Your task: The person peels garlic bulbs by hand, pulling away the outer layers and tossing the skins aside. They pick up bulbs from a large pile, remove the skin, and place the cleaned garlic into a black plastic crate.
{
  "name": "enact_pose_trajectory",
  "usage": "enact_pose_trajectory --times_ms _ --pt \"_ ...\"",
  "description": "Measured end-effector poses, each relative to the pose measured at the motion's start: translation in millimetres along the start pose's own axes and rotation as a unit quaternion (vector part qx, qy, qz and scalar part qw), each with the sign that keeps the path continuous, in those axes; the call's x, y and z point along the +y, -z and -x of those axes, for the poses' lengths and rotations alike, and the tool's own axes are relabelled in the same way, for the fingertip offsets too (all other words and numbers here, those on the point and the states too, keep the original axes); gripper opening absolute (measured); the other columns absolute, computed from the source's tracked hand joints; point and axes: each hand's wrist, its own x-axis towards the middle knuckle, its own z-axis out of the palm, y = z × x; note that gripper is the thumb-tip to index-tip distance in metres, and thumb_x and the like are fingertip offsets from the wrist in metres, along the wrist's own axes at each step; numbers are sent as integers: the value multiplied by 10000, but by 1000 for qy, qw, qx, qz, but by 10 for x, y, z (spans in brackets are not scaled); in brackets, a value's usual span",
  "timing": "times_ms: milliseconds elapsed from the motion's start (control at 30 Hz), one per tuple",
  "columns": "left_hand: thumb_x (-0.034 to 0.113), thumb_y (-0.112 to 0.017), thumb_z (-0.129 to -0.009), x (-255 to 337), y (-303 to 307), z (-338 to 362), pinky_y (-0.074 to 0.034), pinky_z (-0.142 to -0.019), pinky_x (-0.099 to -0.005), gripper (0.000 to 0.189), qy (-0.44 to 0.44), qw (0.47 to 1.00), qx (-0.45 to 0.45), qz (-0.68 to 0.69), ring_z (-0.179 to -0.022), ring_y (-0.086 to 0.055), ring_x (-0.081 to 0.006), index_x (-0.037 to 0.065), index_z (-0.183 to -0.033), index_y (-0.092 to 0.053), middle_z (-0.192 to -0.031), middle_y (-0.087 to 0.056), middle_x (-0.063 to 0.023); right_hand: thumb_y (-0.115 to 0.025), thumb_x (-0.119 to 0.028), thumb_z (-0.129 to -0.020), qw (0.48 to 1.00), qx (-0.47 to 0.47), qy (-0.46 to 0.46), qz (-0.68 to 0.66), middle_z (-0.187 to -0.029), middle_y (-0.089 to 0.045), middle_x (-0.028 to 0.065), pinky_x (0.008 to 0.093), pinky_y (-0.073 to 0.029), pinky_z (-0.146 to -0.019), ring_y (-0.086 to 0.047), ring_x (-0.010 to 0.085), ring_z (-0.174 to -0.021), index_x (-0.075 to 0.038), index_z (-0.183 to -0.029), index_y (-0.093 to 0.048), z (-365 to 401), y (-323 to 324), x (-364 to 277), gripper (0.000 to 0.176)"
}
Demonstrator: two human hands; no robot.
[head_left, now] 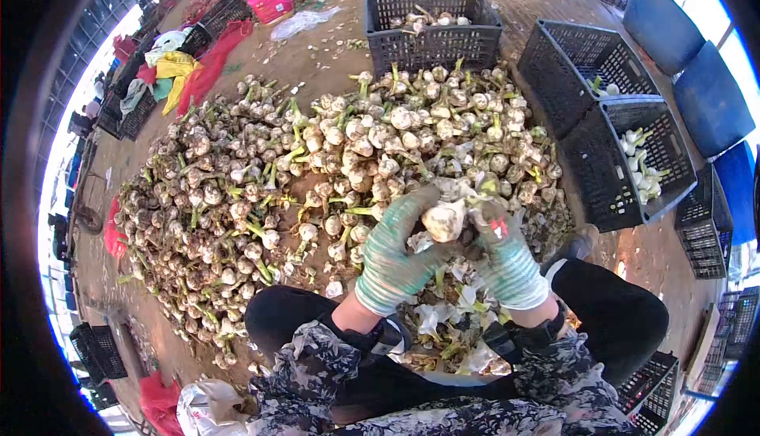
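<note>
Both hands wear green-and-white striped knit gloves and are together, closed around one pale, dirt-smeared garlic bulb [443, 220]. The left hand [396, 255] cups it from below and from the side. The right hand [507, 260] grips the other side, fingers curled over it. The bulb is held in the air just at the near edge of the big heap of unpeeled, green-stalked garlic [317, 167], which spreads over the brown dirt floor [332, 60].

On the near side of the heap, below the hands, loose white garlic skins [451, 317] lie in the person's lap between black-trousered knees. At the heap's far edge stands a black slatted plastic crate [434, 44] with a few bulbs inside. Two more black crates [592, 163], holding some whiter bulbs, sit just beside the heap's right edge.
</note>
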Motion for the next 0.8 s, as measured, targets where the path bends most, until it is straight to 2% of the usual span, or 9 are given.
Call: enact_pose_trajectory --times_ms 100,167,233,467,567,633,667,700,800 --pt "125 -812 -566 -31 -39 16 -450 -854 -304 659 3 1000 22 17 -996 -556 -201 18 -1142 -513 -1108 -556 -110 -627 -202 -807 994 81 1 79 -980 -589 81 256 -434 -782 -558 153 -887 -1 -1157 -462 -19 -251 -256 436" --pt "125 -803 -584 22 -16 23 -447 -860 -298 658 6 999 21 26 -1005 -552 -192 13 -1158 -500 -1119 -554 -106 -621 -192 -813 998 53 -13 -18 -1028 -584 96 247 -433 -797 -556 158 -917 15 -1179 -440 -38 -246 -170 458" --pt "126 -790 -615 57 -39 37 -444 -869 -300 650 105 975 28 192 -1015 -545 -179 9 -1177 -484 -1138 -546 -100 -618 -235 -815 996 86 -15 9 -1051 -579 102 251 -446 -791 -561 154 -901 38 -1192 -414 -25 -238 -116 508" --pt "125 -762 -676 -15 -21 66 -440 -873 -300 609 75 973 31 217 -1022 -537 -164 -3 -1192 -465 -1151 -537 -100 -635 -216 -800 992 107 51 -36 -1005 -603 107 256 -470 -760 -584 159 -862 44 -1175 -435 10 -199 -87 498" --pt "65 -682 -748 3 15 38 -471 -847 -289 521 35 989 16 143 -1018 -536 -167 -12 -1204 -442 -1140 -531 -119 -638 -133 -779 991 10 -81 -103 -916 -630 109 275 -475 -744 -597 183 -823 45 -1111 -497 6 -232 -281 402" --pt "127 -577 -830 -63 -5 16 -514 -711 -270 358 241 891 33 383 -844 -598 -152 -12 -1146 -482 -960 -601 -102 -648 -73 -745 991 93 89 36 -847 -641 96 280 -476 -726 -600 182 -780 44 -1060 -534 -30 -267 -25 355" --pt "185 -483 -867 39 -53 -22 -504 -547 -250 258 344 804 45 484 -645 -599 -137 11 -1051 -532 -791 -612 -67 -646 -18 -718 954 64 133 260 -894 -637 96 266 -464 -726 -584 148 -796 36 -1084 -527 -27 -268 -79 389" --pt "249 -500 -870 -46 -36 -6 -478 -464 -248 242 404 740 12 538 -555 -576 -138 37 -972 -559 -740 -595 -56 -646 -18 -718 954 65 134 260 -894 -637 96 266 -464 -726 -584 148 -796 36 -1084 -527 -9 -244 -41 389" --pt "287 -534 -875 -109 -232 -26 -478 -514 -232 327 469 780 77 408 -607 -566 -135 21 -1066 -531 -766 -588 -57 -628 -7 -732 989 97 53 101 -987 -612 88 255 -446 -766 -560 123 -869 11 -1124 -496 -32 -194 17 414"
